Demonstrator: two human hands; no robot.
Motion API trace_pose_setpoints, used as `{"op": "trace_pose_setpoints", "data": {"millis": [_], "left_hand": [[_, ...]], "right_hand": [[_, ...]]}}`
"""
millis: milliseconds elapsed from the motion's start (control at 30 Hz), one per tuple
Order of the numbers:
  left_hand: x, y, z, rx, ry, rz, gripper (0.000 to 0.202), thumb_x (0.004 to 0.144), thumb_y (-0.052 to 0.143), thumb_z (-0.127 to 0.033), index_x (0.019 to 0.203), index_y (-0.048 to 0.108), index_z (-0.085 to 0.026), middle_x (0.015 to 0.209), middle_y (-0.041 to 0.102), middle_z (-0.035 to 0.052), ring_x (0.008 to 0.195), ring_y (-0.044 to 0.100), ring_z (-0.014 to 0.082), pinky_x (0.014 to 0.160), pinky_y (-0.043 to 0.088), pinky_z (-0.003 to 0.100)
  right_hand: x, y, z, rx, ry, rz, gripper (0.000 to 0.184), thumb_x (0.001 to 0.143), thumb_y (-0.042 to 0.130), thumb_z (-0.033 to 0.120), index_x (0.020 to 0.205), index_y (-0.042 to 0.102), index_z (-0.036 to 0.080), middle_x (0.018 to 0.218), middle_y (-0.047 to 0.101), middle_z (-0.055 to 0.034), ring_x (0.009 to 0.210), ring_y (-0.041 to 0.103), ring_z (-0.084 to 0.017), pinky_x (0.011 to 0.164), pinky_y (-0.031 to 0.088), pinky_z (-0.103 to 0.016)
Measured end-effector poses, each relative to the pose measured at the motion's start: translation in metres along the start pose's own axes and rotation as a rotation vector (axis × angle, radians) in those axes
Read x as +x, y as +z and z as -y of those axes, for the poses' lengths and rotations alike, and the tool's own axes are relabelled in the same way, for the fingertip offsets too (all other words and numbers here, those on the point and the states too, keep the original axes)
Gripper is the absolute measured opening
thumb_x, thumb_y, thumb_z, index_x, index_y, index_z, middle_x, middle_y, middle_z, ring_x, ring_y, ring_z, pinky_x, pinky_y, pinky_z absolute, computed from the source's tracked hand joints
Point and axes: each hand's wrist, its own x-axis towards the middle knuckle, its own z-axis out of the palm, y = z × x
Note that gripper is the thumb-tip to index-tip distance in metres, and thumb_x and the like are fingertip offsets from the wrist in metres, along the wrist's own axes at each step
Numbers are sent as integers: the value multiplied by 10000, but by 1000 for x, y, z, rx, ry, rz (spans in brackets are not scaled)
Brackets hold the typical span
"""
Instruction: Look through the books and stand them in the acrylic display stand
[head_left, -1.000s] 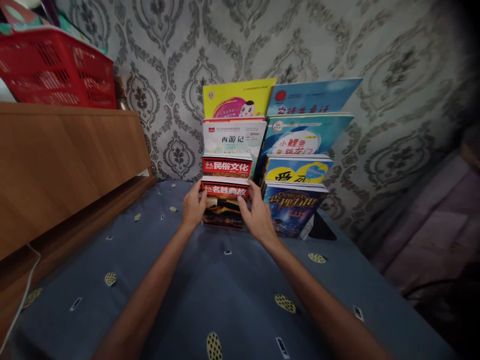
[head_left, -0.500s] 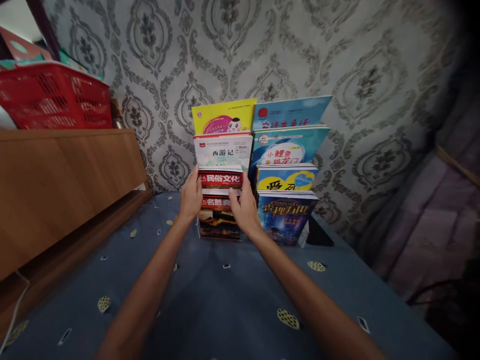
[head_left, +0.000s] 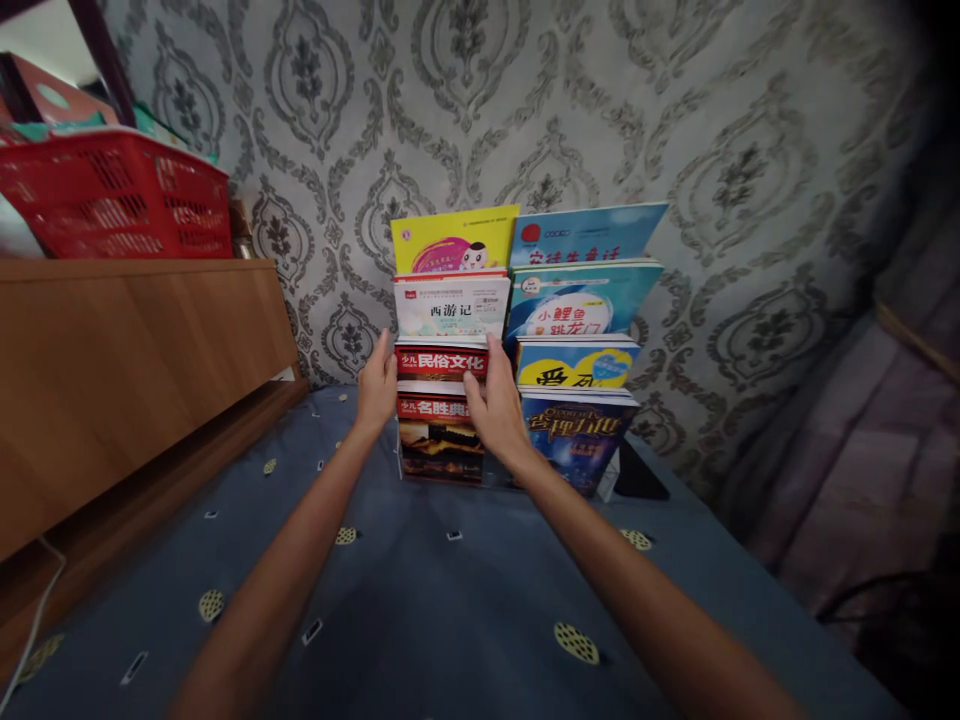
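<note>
Two columns of books stand in stepped tiers against the wall. My left hand (head_left: 376, 388) is at the left edge of a red-topped book (head_left: 441, 363) in the left column, fingers stretched upward and slightly apart from it. At that book's right edge is my right hand (head_left: 495, 402), its fingers extended and the thumb apart, in front of the covers. Below the red-topped book is a book with a dark landscape cover (head_left: 441, 445). Behind it rise a white book (head_left: 451, 305) and a yellow book (head_left: 454, 236). Whatever supports the books is mostly hidden.
The right column has a dark blue book (head_left: 574, 440), a blue-and-yellow book (head_left: 576, 362), a teal book (head_left: 585, 300) and a blue book (head_left: 589, 230). A dark flat object (head_left: 639, 470) lies beside them. Left stands a wooden cabinet (head_left: 142, 380) with a red basket (head_left: 120, 195).
My left hand has eased slightly away from the red-topped book's left edge. My right hand has shifted a little to the right. The view has tilted slightly; the books keep their arrangement.
</note>
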Motion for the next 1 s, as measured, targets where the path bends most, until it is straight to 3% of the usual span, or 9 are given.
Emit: {"op": "trace_pose_setpoints", "data": {"millis": [200, 367, 600, 867, 1000], "left_hand": [[2, -1, -11, 81, -14, 38, 401, 977, 403, -187, 1275, 668, -143, 1209, 735, 108, 1084, 688, 252, 977, 527, 408], [3, -4, -23, 205, -18, 47, 384, 967, 426, -165, 1240, 694, -135, 1126, 761, 110, 956, 700, 241, 906, 517, 344], [7, -5, -22, 238, -80, 90, 354, 975, 440, -207, 1158, 739, -156, 1000, 777, 80, 861, 685, 215, 803, 535, 298], [12, -7, -11, 173, -77, 129, 342, 975, 444, -242, 1127, 739, -157, 1051, 769, 78, 944, 691, 237, 874, 559, 367], [-6, -16, -11, 126, 21, 58, 383, 982, 476, -297, 1313, 617, -167, 1255, 696, 120, 1137, 647, 250, 1028, 497, 415]], "right_hand": [[10, -5, -1, -22, -10, 69, 579, 1011, 325, 306, 1567, 272, 155, 1575, 380, -179, 1479, 347, -285, 1175, 383, -519], [13, -3, -1, 25, 17, 60, 588, 985, 350, 317, 1540, 328, 126, 1551, 414, -191, 1462, 374, -304, 1175, 376, -545], [17, -2, 1, 50, 48, 60, 598, 956, 374, 299, 1516, 364, 89, 1546, 417, -219, 1471, 356, -311, 1188, 350, -553], [15, -2, -3, 18, 26, 82, 615, 961, 379, 279, 1550, 312, 114, 1561, 403, -196, 1474, 345, -314, 1191, 344, -552], [17, -5, -8, -4, 10, 125, 618, 975, 372, 273, 1575, 272, 167, 1577, 398, -157, 1477, 342, -305, 1191, 331, -574]]}}
